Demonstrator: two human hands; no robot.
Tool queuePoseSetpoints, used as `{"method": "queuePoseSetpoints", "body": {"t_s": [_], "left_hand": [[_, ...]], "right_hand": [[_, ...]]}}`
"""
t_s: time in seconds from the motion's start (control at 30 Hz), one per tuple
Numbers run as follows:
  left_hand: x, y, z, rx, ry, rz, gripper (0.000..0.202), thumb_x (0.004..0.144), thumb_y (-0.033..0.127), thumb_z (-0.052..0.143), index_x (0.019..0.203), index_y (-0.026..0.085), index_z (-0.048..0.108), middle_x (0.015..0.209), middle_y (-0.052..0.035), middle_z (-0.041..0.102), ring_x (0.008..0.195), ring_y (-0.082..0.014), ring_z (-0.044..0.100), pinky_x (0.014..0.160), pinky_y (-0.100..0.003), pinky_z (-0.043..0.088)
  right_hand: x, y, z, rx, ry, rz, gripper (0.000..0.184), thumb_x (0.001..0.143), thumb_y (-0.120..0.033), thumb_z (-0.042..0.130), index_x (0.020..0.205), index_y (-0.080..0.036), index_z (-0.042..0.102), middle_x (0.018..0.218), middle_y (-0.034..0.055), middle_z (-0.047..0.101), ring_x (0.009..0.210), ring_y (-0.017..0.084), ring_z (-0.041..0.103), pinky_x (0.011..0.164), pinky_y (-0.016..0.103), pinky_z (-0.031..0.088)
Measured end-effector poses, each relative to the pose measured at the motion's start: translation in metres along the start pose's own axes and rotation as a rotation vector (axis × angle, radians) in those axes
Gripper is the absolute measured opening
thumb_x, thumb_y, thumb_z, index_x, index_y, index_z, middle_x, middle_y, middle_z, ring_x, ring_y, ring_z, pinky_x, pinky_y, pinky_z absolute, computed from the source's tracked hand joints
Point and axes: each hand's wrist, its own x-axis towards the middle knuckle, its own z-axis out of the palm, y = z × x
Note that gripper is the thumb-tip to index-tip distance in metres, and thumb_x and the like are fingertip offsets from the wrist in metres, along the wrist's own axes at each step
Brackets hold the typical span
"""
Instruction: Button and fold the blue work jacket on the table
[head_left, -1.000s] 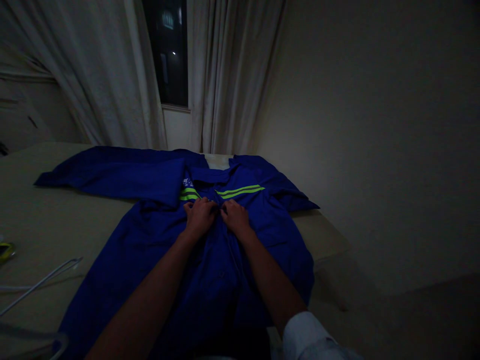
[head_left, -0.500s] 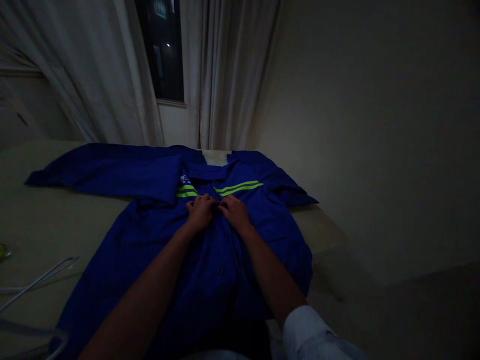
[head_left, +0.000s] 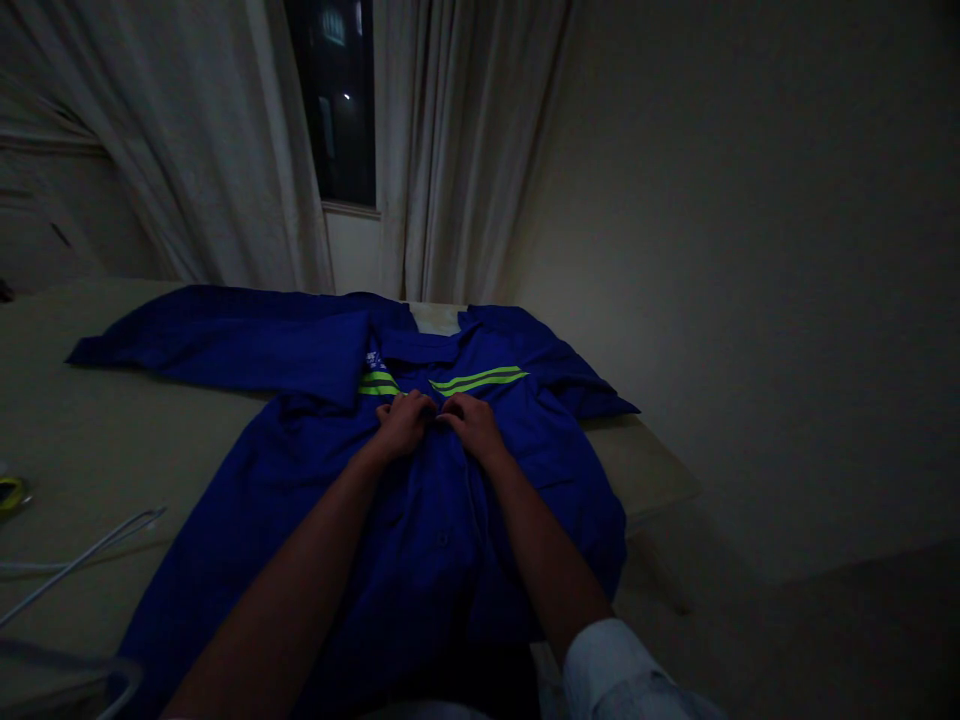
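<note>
A dark blue work jacket [head_left: 300, 500] with yellow-green chest stripes lies spread out, collar at the far side. Its left-hand sleeve stretches out to the left, and the other sleeve slopes down to the right. At the front opening, just below the stripes, my left hand [head_left: 405, 422] is closed on the jacket's edge. My right hand [head_left: 471, 425] pinches the cloth right beside it, with the fingertips of both hands nearly touching. Whatever small part lies between the fingertips is too dark to make out. A button [head_left: 441, 540] shows lower on the front.
The jacket lies on a pale table [head_left: 202, 430], whose right corner ends near the wall [head_left: 750, 250]. White cable or wire [head_left: 90, 552] and a yellow roll [head_left: 11, 494] are at the left. Curtains [head_left: 465, 150] hang beside a dark window [head_left: 337, 110] behind the table.
The camera view has shifted slightly, so the scene sits a little further right. Both hands stay at the same spot on the jacket front, with only small finger movements.
</note>
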Motion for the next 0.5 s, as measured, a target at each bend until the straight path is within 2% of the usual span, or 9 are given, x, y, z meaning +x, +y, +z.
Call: {"method": "queuePoseSetpoints", "body": {"t_s": [0.27, 0.5], "left_hand": [[0.000, -0.007, -0.006, -0.044, -0.013, 0.066, 0.025, 0.091, 0.021, 0.057, 0.110, 0.026, 0.071, 0.118, -0.0075, 0.068, 0.119, -0.0306, 0.058, 0.093, -0.045, 0.040], [-0.001, -0.004, -0.017, 0.012, -0.066, 0.103, 0.025, 0.087, 0.017, 0.060, 0.107, 0.026, 0.072, 0.117, -0.0067, 0.070, 0.118, -0.0314, 0.059, 0.094, -0.045, 0.042]], "right_hand": [[0.002, 0.007, -0.004, 0.134, -0.077, -0.025, 0.008, 0.084, -0.017, 0.077, 0.089, -0.020, 0.072, 0.089, -0.0002, 0.071, 0.079, 0.015, 0.062, 0.077, 0.025, 0.048], [0.002, 0.012, 0.002, 0.196, -0.030, -0.009, 0.013, 0.078, -0.017, 0.085, 0.081, -0.018, 0.072, 0.083, -0.0013, 0.068, 0.078, 0.015, 0.061, 0.075, 0.024, 0.046]]}}
